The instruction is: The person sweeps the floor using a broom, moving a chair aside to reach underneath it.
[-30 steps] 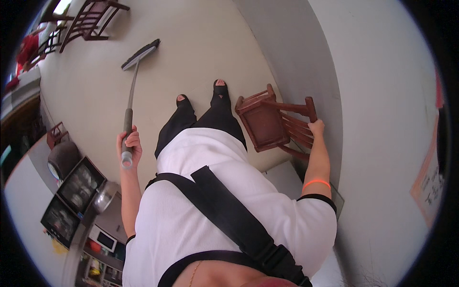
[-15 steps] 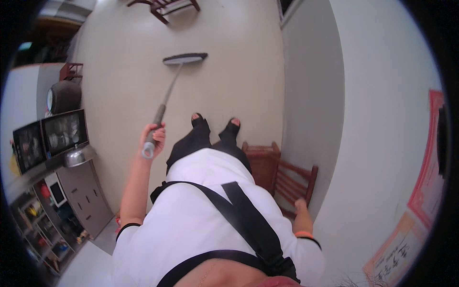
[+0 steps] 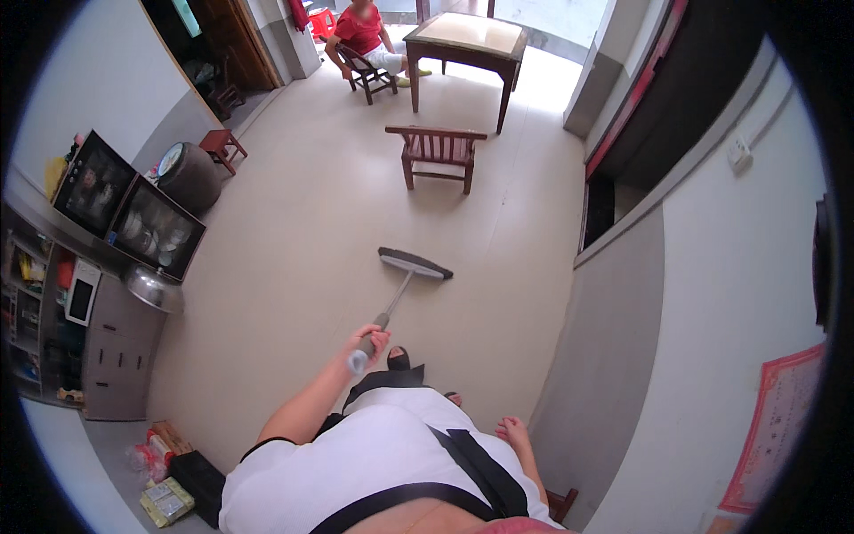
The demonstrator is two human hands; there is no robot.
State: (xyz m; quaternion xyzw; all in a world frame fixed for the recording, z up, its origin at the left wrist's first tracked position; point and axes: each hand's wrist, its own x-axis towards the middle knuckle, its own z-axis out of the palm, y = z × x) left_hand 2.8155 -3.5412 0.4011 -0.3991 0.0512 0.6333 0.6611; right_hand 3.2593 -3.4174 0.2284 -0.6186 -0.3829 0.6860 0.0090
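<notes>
My left hand (image 3: 372,339) is wrapped round the grey grip of a long-handled broom (image 3: 414,265), near the end of its handle. The thin metal pole slants away from me to the wide head, which has a grey top and a dark bristled edge and lies on the floor ahead of my feet. My right hand (image 3: 513,431) hangs by my right side with its fingers loosely apart and nothing in them. A part of a brown wooden chair (image 3: 562,504) shows behind that arm.
Ahead stand a wooden chair (image 3: 438,158) and a square table (image 3: 467,32). A person in a red top (image 3: 359,32) sits on a small chair. On the left are a dark round stool (image 3: 189,178), a glass-doored cabinet (image 3: 160,227) and grey drawers (image 3: 120,351). A grey-white wall (image 3: 614,356) runs along the right.
My view has lifted and moved forward, bringing the table and seated person into sight. The broom head has swung to the right. My right hand has left the chair's back.
</notes>
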